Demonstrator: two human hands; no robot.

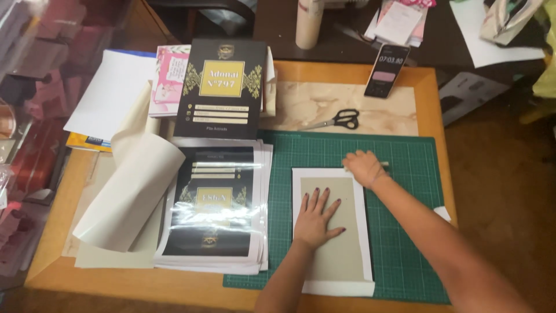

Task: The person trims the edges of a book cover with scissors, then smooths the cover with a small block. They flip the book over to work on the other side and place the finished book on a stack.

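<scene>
My left hand [317, 218] lies flat, fingers spread, on a grey cardboard panel [341, 255] that rests on a white sheet [365, 232]. Both lie on a green cutting mat [405, 168]. My right hand [364, 168] is at the top right corner of the white sheet, fingers curled over a thin pale tool [383, 164] that sticks out to the right. What kind of tool it is I cannot make out.
A stack of glossy black-and-gold printed sheets [217, 208] lies left of the mat, beside a curled cream sheet [130, 191]. A black book [223, 87], scissors [339, 120], an upright phone [386, 70] and a cardboard tube [308, 23] sit further back.
</scene>
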